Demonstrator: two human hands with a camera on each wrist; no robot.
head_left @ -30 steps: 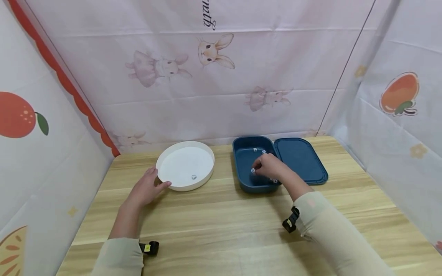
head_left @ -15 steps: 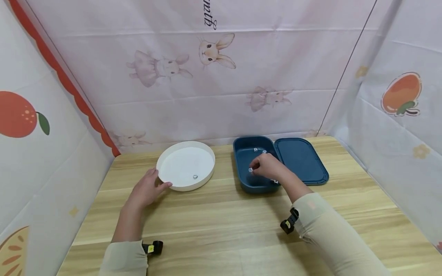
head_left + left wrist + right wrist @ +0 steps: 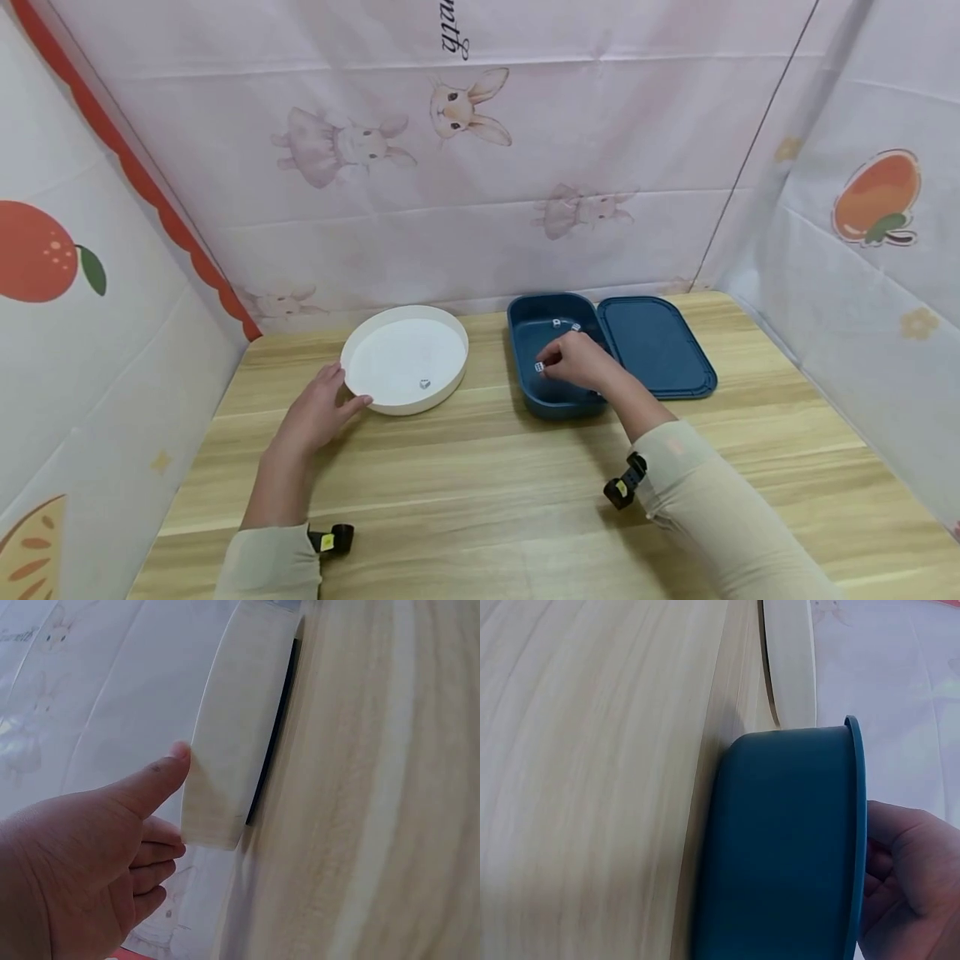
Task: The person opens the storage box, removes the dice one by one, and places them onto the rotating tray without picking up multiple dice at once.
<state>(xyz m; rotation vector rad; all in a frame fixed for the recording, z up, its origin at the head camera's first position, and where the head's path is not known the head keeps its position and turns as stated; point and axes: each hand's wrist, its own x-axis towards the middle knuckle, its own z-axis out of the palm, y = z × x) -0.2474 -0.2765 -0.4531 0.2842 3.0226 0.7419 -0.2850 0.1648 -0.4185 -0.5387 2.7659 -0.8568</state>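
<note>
Pale cloth printed with rabbits and fruit (image 3: pixel 450 250) walls in a wood-grain worktop (image 3: pixel 465 492). Over the floor of a deep, round-cornered dark-blue plastic box (image 3: pixel 558 412), near the worktop's far edge and right of its middle, is a small white die with dark pips (image 3: pixel 539 367). The person's right hand (image 3: pixel 577 362) pinches it, fingers clamped together on the cube; whether it is off the box floor cannot be told, as the wall hides it in the right wrist view. Something so small probably wants a light, even pinch on opposite faces, since too hard a squeeze could make it pop out; a straight lift with the wrist high would spare the rim a knock. Two more white dice (image 3: pixel 557 323) lie at the box's far end, so the spare fingers are best tucked away from them. Beside the box, towards the worktop's far right corner, lies a flat dark-blue plastic lid (image 3: pixel 654 346). Left of the box, a shallow round white tray (image 3: pixel 390 354) holds a single die (image 3: pixel 425 384). The left hand (image 3: pixel 318 408) touches the tray's near-left rim, thumb and fingers apart; such light contact should steady it without tipping.
</note>
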